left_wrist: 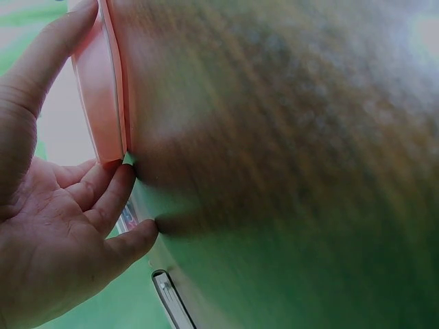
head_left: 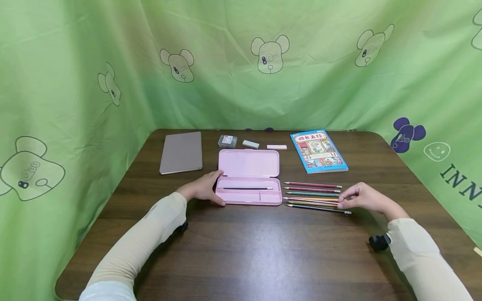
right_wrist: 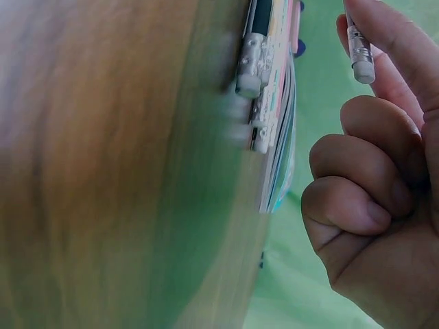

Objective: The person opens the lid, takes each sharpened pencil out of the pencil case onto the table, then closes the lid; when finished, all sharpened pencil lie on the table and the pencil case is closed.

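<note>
A pink pencil case [head_left: 250, 201] lies open on the table, its lid folded back and one pencil [head_left: 248, 188] in its long rear compartment. My left hand [head_left: 203, 186] holds the case at its left end, thumb at the front corner and fingers along the side. To the right of the case lies a row of several pencils [head_left: 312, 194], tips pointing left. My right hand [head_left: 367, 200] pinches one pencil [right_wrist: 361, 58] near its eraser end between thumb and index finger, the other fingers curled. In the head view this pencil overlaps the row.
Behind the case are a small clear box [head_left: 227, 141], a white eraser [head_left: 250, 144] and a pale pink strip [head_left: 276, 147]. A grey notebook [head_left: 182, 152] lies back left, a blue-edged book [head_left: 319, 150] back right. Green curtain [head_left: 226, 96] surrounds the table [head_left: 256, 259].
</note>
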Demonstrator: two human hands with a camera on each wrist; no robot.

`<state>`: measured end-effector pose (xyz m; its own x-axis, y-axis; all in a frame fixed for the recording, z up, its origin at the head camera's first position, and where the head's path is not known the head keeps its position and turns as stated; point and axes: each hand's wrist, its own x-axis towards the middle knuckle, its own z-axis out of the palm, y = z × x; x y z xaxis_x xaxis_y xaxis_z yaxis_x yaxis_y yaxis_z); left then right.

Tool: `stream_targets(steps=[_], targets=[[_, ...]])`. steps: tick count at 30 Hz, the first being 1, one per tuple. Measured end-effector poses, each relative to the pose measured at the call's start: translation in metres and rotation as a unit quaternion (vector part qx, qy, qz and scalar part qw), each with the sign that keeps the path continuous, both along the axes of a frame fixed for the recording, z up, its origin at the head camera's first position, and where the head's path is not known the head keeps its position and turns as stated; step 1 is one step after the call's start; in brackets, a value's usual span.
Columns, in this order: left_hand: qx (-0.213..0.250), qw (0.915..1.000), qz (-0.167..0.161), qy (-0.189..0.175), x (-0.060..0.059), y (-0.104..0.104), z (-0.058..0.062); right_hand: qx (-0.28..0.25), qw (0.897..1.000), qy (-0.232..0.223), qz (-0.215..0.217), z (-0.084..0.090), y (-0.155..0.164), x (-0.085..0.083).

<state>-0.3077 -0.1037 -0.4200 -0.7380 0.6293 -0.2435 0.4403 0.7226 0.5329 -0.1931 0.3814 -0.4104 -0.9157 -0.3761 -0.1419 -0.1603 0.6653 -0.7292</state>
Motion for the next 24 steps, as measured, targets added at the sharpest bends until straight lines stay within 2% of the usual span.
stream_targets(steps=[5, 14, 24], targets=[[0.003, 1.0, 0.0, -0.001, 0.001, 0.0, 0.001, -0.01, 1.0, 0.002, 0.012, -0.001, 0.006, 0.006], [0.006, 1.0, 0.002, -0.005, 0.002, 0.0, 0.003, -0.025, 0.998, -0.007, 0.062, -0.005, 0.007, 0.01], [-0.002, 1.0, 0.007, -0.005, 0.003, 0.0, 0.003, -0.001, 0.999, -0.002, 0.053, -0.008, 0.007, 0.011]])
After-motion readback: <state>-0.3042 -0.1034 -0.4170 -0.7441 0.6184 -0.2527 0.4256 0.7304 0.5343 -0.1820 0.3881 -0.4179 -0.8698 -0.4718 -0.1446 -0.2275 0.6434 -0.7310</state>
